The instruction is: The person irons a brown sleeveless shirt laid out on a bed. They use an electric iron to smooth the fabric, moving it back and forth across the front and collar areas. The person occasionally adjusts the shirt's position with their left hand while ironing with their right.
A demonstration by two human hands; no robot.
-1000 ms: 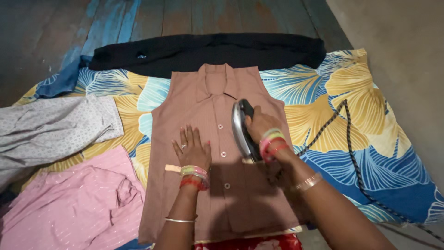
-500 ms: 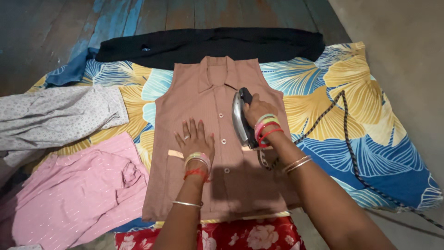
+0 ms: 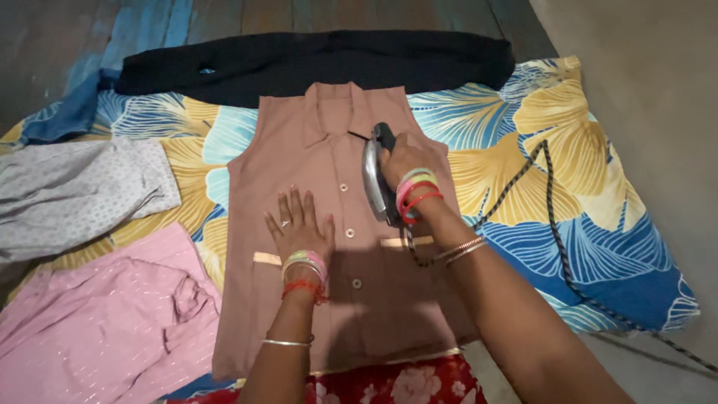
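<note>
The brown sleeveless shirt (image 3: 329, 247) lies flat, buttoned front up, on a leaf-printed sheet (image 3: 598, 247) in blue and yellow. The right hand (image 3: 407, 161) has its fingers wrapped around the handle of an iron (image 3: 374, 183) standing on the shirt's chest just right of the button row. The left hand (image 3: 299, 224) presses flat, fingers spread, beside the buttons. A braided cord (image 3: 553, 217) trails off right across the sheet. A black garment (image 3: 314, 63) lies beyond the collar, a grey cloth (image 3: 75, 194) and pink shirt (image 3: 97, 314) to the left. Since half a second ago the iron has moved up toward the collar.
</note>
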